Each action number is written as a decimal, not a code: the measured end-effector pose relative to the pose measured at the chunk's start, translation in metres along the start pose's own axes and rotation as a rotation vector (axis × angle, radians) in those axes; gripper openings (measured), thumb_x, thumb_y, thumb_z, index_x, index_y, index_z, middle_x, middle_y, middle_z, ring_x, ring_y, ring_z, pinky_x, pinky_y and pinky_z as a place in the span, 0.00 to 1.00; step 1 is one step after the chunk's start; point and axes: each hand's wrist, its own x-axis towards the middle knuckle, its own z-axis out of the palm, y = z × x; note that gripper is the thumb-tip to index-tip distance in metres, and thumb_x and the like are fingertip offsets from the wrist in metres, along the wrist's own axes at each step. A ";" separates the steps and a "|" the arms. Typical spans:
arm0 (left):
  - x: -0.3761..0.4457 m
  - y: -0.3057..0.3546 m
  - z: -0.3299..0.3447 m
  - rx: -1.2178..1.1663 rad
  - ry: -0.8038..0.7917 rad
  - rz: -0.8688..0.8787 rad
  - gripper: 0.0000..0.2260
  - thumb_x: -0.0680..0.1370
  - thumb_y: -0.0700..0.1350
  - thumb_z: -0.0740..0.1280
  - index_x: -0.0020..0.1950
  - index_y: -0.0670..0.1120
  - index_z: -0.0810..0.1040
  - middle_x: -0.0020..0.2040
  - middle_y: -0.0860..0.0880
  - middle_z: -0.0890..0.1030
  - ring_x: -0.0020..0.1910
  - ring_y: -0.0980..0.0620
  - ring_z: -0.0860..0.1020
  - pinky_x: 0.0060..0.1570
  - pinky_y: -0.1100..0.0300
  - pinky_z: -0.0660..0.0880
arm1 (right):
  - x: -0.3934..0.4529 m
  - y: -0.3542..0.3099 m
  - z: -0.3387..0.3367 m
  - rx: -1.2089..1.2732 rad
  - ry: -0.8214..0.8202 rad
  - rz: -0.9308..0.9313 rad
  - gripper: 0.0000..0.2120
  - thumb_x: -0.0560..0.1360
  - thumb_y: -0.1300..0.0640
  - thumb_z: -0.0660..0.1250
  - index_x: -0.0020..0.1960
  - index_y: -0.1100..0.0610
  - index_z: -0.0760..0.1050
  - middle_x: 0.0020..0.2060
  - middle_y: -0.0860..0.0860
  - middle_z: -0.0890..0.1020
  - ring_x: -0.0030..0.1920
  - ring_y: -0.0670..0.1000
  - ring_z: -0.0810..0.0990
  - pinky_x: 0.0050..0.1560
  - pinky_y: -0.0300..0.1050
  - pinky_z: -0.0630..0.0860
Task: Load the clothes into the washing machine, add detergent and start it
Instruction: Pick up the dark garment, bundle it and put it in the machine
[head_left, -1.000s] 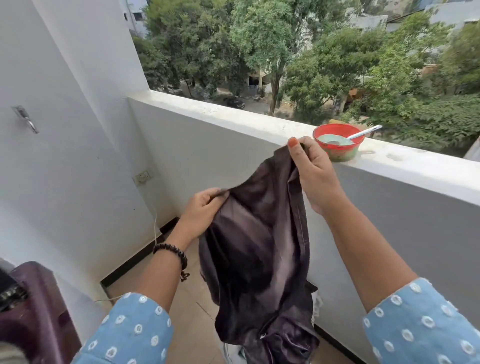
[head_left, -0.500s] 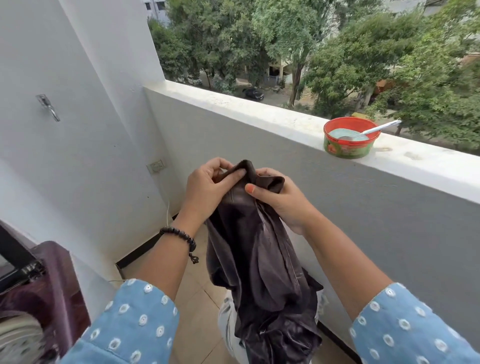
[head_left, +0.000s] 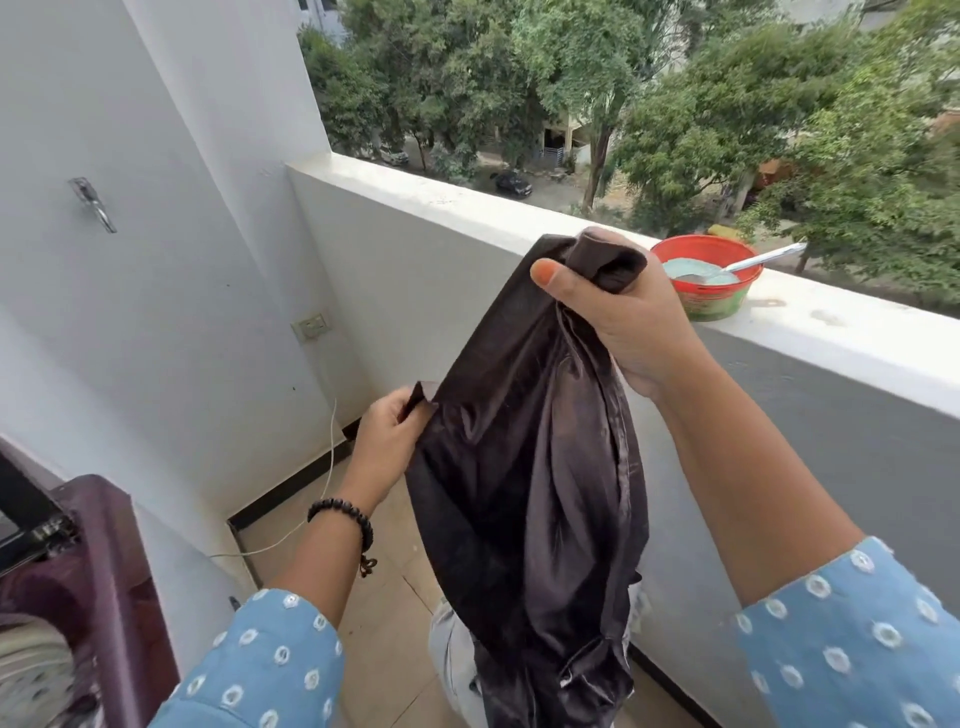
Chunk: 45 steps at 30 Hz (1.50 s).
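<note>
- On the balcony, a dark satin garment (head_left: 530, 467) is held up in front of the parapet (head_left: 831, 343), gripped at its top by the right hand (head_left: 623, 322) and pinched at an edge by the left hand (head_left: 389, 441).
- The loading step is judged to be in hand.
- The washing machine (head_left: 98, 582) is seen at lower left; the garment must next be carried there and dropped in.
- A red tub of powder (head_left: 711, 286), presumably detergent, is left on the parapet.

washing machine (head_left: 88, 582) cut off at left edge, pale clothes (head_left: 452, 660) mostly hidden behind dark garment (head_left: 530, 467)
</note>
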 end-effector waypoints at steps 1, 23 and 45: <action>0.003 0.011 0.002 -0.036 0.029 0.022 0.09 0.81 0.41 0.66 0.47 0.51 0.84 0.45 0.50 0.85 0.46 0.52 0.81 0.51 0.52 0.76 | -0.001 0.007 -0.001 -0.047 -0.015 0.020 0.14 0.71 0.58 0.75 0.43 0.66 0.74 0.39 0.57 0.74 0.42 0.52 0.74 0.45 0.48 0.71; -0.032 0.008 0.030 -0.054 -0.047 0.007 0.11 0.71 0.50 0.76 0.52 0.54 0.82 0.48 0.55 0.86 0.49 0.57 0.84 0.51 0.56 0.81 | 0.000 0.022 0.010 -0.119 -0.043 0.044 0.10 0.72 0.72 0.69 0.41 0.57 0.78 0.37 0.53 0.82 0.42 0.52 0.81 0.47 0.50 0.79; 0.020 0.102 0.027 0.202 0.068 0.417 0.04 0.73 0.47 0.70 0.40 0.55 0.78 0.36 0.58 0.81 0.39 0.60 0.80 0.44 0.63 0.76 | -0.020 0.062 0.028 -0.141 -0.269 0.302 0.27 0.70 0.66 0.76 0.67 0.55 0.74 0.58 0.52 0.83 0.58 0.47 0.81 0.59 0.43 0.78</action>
